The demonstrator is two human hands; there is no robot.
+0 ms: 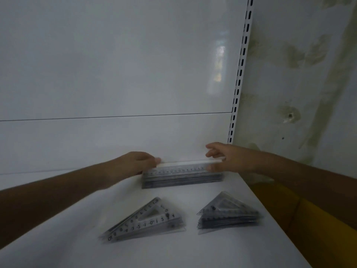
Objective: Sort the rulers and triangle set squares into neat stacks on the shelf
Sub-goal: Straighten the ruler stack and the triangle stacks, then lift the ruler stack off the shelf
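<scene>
Most of the sorting looks done. In the middle of the frame, the ruler stack (182,176) sits near the back of the white shelf (222,248). The left hand (135,163) pinches the left end of the top ruler (183,168). The right hand (228,159) holds the right end between thumb and fingers, with the other fingers spread. The picture is blurry, so the hold may be loose. Two triangle piles, the left pile (146,221) and the right pile (228,213), lie in the lower frame. The left one still needs tidying. A stained wall (309,64) is on the right.
</scene>
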